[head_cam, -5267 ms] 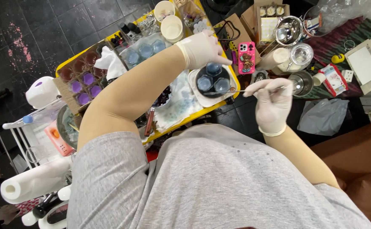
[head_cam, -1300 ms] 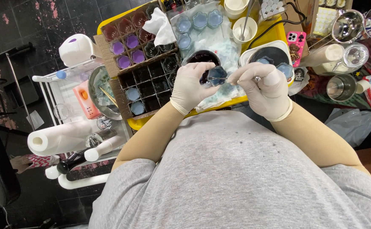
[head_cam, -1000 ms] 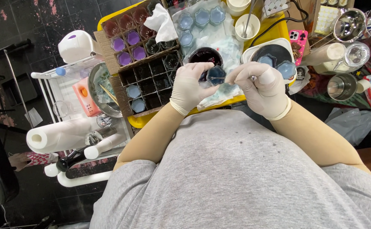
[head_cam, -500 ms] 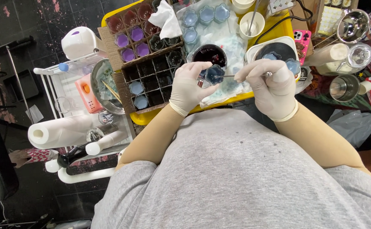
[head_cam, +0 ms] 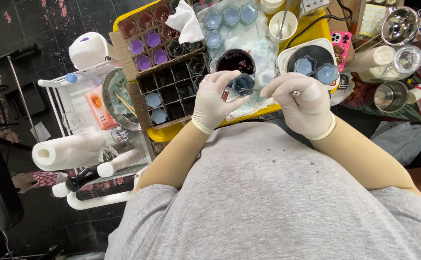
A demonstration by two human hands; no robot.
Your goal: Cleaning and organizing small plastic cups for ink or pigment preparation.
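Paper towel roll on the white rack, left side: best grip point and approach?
Grip the paper towel roll around its middle, hand coming from above. It lies on its side on the white rack, so the curved wall faces up and seems clear. The hollow core end faces left; bottles crowd the lower right edge, so avoid coming in there.

Both hands together at small blue cup, formerly apart.

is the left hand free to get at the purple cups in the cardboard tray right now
Probably not as things stand. The left hand is pinching a small blue cup, so its fingers are occupied. The purple cups sit uncovered in the cardboard tray, with nothing lying across the way.
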